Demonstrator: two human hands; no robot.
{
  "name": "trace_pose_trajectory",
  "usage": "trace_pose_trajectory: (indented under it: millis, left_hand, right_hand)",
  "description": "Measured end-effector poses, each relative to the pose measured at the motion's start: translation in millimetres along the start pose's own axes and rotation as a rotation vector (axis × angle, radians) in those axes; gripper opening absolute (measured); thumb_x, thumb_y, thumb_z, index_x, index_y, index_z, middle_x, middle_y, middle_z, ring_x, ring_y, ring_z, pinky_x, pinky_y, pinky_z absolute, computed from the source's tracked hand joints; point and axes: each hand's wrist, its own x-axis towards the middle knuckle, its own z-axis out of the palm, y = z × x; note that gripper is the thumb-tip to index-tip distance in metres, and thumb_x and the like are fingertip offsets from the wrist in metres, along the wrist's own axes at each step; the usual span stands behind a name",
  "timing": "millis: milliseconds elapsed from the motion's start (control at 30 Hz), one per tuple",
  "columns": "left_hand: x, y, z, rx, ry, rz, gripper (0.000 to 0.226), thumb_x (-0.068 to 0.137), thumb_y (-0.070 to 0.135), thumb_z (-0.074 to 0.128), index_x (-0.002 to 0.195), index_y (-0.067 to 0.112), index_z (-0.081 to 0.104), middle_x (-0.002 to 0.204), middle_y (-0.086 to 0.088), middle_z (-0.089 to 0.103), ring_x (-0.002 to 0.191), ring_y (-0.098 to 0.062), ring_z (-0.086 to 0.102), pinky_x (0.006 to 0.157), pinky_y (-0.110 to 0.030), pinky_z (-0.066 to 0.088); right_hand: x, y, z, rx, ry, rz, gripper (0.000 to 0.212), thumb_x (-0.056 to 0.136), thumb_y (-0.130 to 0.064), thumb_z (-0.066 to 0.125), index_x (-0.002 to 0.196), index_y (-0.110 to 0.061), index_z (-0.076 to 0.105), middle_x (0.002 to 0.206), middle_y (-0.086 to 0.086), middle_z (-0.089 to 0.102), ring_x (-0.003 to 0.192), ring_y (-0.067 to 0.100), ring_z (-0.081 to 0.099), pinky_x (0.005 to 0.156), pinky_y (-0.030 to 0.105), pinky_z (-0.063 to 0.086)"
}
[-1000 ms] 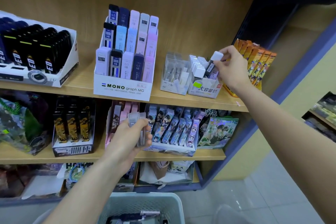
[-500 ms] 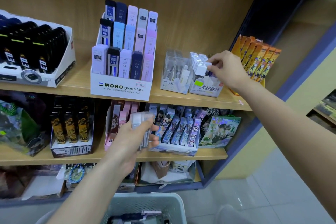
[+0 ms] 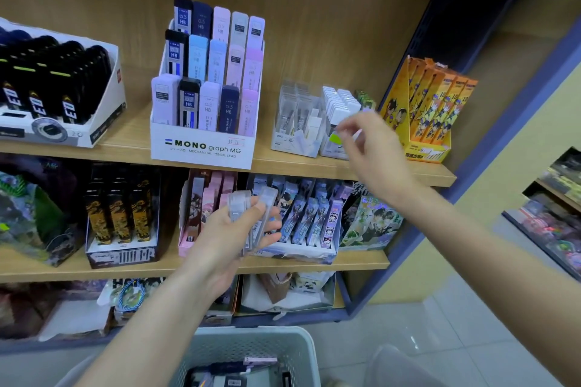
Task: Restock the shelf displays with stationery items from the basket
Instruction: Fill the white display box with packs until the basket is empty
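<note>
Left hand (image 3: 220, 237), centre of frame, low: fingers curled round fan of clear lead cases (image 3: 240, 207), held upright before middle shelf. Right hand (image 3: 374, 148), right of centre: motion-blurred, fingers loosely bent, just in front of small display box of white-capped lead cases (image 3: 339, 102) on top shelf (image 3: 132, 141); whether it holds anything, cannot tell. Clear cases well apart from right hand. Basket (image 3: 251, 331) at bottom centre, more stationery inside. MONO graph lead display (image 3: 201, 148) upper centre-left.
</note>
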Motion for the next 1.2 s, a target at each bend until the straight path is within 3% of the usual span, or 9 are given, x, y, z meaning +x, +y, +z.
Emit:
trace_pose_trajectory:
  millis: [167, 267, 500, 600, 667, 767, 900, 1067, 1200]
  left_hand:
    - [-3, -4, 3, 0.005, -0.024, 0.014, 0.012, 0.092, 0.012, 0.058, 0.102, 0.010, 0.063, 0.102, -0.015, 0.070, 0.094, -0.025, 0.069, 0.068, -0.029, 0.060]
    - [-6, -4, 2, 0.031, -0.058, 0.022, 0.019, 0.093, 0.012, 0.057, 0.108, 0.004, 0.065, 0.104, -0.018, 0.070, 0.096, -0.026, 0.069, 0.071, -0.030, 0.060]
    - [-8, -2, -3, 0.103, -0.067, 0.066, 0.018, 0.094, 0.016, 0.055, 0.105, 0.006, 0.064, 0.098, -0.016, 0.071, 0.082, -0.026, 0.072, 0.063, -0.026, 0.059]
    - [-12, 2, -1, 0.170, -0.084, 0.085, 0.016, 0.095, 0.019, 0.054, 0.102, 0.008, 0.063, 0.091, -0.012, 0.073, 0.053, -0.016, 0.065, 0.052, -0.023, 0.056]
    - [-14, 4, -1, 0.241, -0.073, 0.105, 0.018, 0.096, 0.022, 0.052, 0.100, 0.009, 0.062, 0.080, -0.005, 0.072, 0.038, -0.008, 0.048, 0.042, -0.018, 0.041]
    - [-12, 6, -3, 0.276, -0.040, 0.129, 0.020, 0.097, 0.024, 0.050, 0.099, 0.005, 0.055, 0.062, 0.000, 0.059, 0.034, -0.006, 0.030, 0.039, -0.014, 0.028]
    - [-9, 8, -6, 0.253, -0.018, 0.075, 0.019, 0.099, 0.018, 0.048, 0.099, 0.000, 0.050, 0.040, 0.003, 0.042, 0.033, -0.008, 0.030, 0.046, -0.021, 0.030]
    - [-11, 12, -10, 0.187, -0.047, 0.064, 0.026, 0.099, 0.014, 0.046, 0.112, -0.007, 0.051, 0.058, -0.004, 0.052, 0.044, -0.012, 0.044, 0.042, -0.020, 0.039]
    - [-16, 18, -12, 0.155, -0.081, 0.123, 0.017, 0.099, 0.019, 0.047, 0.106, 0.005, 0.051, 0.077, -0.005, 0.061, 0.047, -0.010, 0.052, 0.043, -0.020, 0.045]
  right_hand:
    - [-43, -40, 30, 0.346, -0.466, 0.187, 0.019, 0.094, -0.036, 0.054, 0.099, -0.019, 0.061, 0.086, -0.010, 0.062, 0.066, -0.001, 0.056, 0.060, 0.016, 0.044]
    - [-51, -50, 40, 0.491, -0.490, 0.272, 0.014, 0.089, -0.028, 0.064, 0.094, -0.016, 0.063, 0.085, 0.003, 0.065, 0.064, 0.009, 0.060, 0.056, 0.020, 0.051]
    - [-43, -56, 20, 0.789, -0.363, 0.388, 0.007, 0.089, -0.007, 0.063, 0.084, -0.013, 0.062, 0.075, 0.003, 0.062, 0.064, 0.008, 0.065, 0.065, 0.022, 0.058]
    - [-42, -58, 10, 0.763, -0.409, 0.329, 0.008, 0.087, -0.007, 0.064, 0.085, -0.014, 0.063, 0.077, 0.005, 0.064, 0.066, 0.010, 0.066, 0.067, 0.024, 0.058]
    - [-35, -59, 1, 0.717, -0.370, 0.295, 0.007, 0.088, -0.008, 0.064, 0.087, -0.014, 0.062, 0.080, 0.004, 0.066, 0.067, 0.010, 0.067, 0.067, 0.022, 0.058]
    - [-9, -53, -15, 0.563, -0.089, 0.221, 0.005, 0.090, -0.011, 0.061, 0.094, -0.013, 0.059, 0.086, 0.000, 0.065, 0.068, 0.010, 0.068, 0.070, 0.027, 0.058]
    - [29, -44, -20, 0.384, 0.151, 0.088, 0.008, 0.090, -0.013, 0.062, 0.092, -0.017, 0.056, 0.091, 0.002, 0.064, 0.084, 0.020, 0.065, 0.079, 0.038, 0.056]
    - [55, -37, -6, 0.204, 0.033, 0.045, 0.015, 0.089, -0.014, 0.065, 0.097, -0.017, 0.053, 0.089, 0.003, 0.061, 0.078, 0.013, 0.058, 0.073, 0.018, 0.050]
    - [60, -33, 7, 0.077, -0.075, 0.011, 0.014, 0.082, -0.017, 0.073, 0.088, -0.017, 0.060, 0.090, 0.000, 0.059, 0.074, 0.007, 0.054, 0.061, 0.006, 0.040]
